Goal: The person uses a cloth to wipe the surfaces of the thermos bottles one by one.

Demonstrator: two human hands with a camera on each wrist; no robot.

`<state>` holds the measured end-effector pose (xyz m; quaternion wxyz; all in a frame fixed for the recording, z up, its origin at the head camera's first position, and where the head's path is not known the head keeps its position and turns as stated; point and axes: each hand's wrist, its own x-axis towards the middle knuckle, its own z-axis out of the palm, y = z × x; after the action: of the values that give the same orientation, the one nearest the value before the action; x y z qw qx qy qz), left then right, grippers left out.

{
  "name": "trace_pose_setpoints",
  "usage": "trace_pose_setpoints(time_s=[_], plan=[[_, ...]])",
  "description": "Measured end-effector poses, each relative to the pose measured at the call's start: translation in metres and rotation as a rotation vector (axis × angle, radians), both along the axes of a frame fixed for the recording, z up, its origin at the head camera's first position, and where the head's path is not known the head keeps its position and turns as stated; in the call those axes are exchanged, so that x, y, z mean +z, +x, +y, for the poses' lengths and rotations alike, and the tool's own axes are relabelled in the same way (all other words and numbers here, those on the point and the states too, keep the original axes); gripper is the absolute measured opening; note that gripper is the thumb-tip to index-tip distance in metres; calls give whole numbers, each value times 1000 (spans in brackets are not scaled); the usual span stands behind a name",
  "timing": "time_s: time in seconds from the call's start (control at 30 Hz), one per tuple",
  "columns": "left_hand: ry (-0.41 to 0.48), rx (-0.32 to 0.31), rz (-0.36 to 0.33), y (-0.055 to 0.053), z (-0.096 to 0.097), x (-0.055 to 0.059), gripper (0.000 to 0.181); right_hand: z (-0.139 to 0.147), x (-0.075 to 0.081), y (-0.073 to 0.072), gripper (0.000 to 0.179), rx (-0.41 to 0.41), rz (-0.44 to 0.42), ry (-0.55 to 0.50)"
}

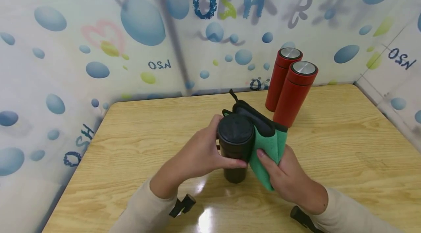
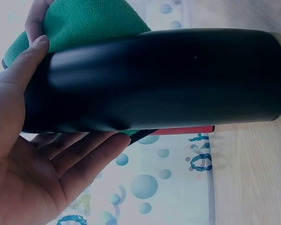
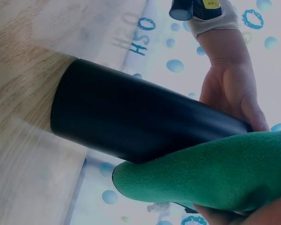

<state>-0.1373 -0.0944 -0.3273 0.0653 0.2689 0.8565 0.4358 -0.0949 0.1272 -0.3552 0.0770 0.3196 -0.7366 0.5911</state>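
Observation:
A black tumbler with a dark round lid stands upright on the table. My left hand holds it near the top, thumb across the near side and fingers on the far side. In the left wrist view those fingers extend beside the smooth black wall. My right hand grips a folded green cloth with dark edging and a black loop, thumb on top. The cloth lies against the tumbler's right side, as the right wrist view also shows; most of the right fingers are hidden behind it.
Two red bottles with silver-topped lids stand close together behind the cloth, toward the back right. The wooden table ends at a wall printed with blue bubbles and letters. Black straps with small devices are at both wrists.

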Motion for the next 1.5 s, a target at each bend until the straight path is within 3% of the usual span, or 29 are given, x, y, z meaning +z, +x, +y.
trace_pose_setpoints(time_s=[0.2, 0.43, 0.7, 1.0, 1.5], plan=[[-8, -7, 12, 0, -1, 3, 82, 1, 5, -3, 22, 34, -81, 46], [-43, 28, 66, 2, -3, 6, 83, 3, 3, -1, 24, 80, -79, -82], [7, 3, 44, 1, -3, 7, 89, 4, 7, -2, 20, 48, -137, 38], [42, -54, -13, 2, -3, 7, 91, 4, 1, 1, 26, 14, -38, -119], [-11, -91, 70, 9, -2, 6, 83, 2, -1, 0, 19, 61, -117, -38]])
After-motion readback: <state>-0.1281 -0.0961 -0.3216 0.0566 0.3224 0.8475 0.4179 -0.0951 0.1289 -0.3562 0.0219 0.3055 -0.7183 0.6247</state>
